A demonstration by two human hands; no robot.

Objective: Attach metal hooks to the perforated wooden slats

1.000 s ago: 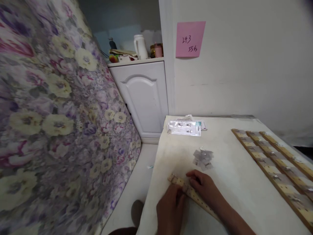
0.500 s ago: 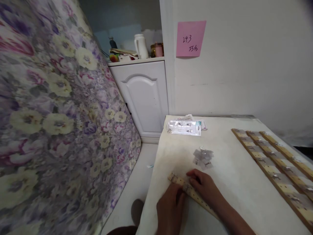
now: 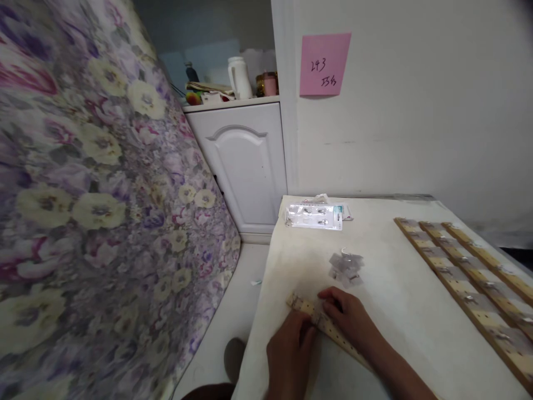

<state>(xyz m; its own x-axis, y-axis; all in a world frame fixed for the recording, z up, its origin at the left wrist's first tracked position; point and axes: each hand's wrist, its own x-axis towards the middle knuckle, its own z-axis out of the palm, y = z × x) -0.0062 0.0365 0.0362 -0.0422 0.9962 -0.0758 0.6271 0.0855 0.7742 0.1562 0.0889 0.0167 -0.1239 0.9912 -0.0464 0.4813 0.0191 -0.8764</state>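
A narrow pale wooden strip (image 3: 336,335) with a row of small holes lies slantwise on the white table, with see-through pieces on its far part. My left hand (image 3: 290,343) is closed on the strip's near side, fingertips pressed to it. Against the other side rests my right hand (image 3: 346,312), fingers curled and thumb near the index finger; whatever is between them is hidden. Beyond the hands sits a small pile of clear plastic pieces (image 3: 346,268) with a metal hook on top.
Three long wooden strips (image 3: 452,286) carrying clear pieces and metal hooks lie along the right side. A clear blister pack (image 3: 313,218) is at the table's back left. A pink note (image 3: 325,65) hangs on the wall. Flowered cloth (image 3: 104,211) covers the left.
Both hands stay nearly where they were on the strip. The view has shifted very slightly; nothing else has visibly moved.
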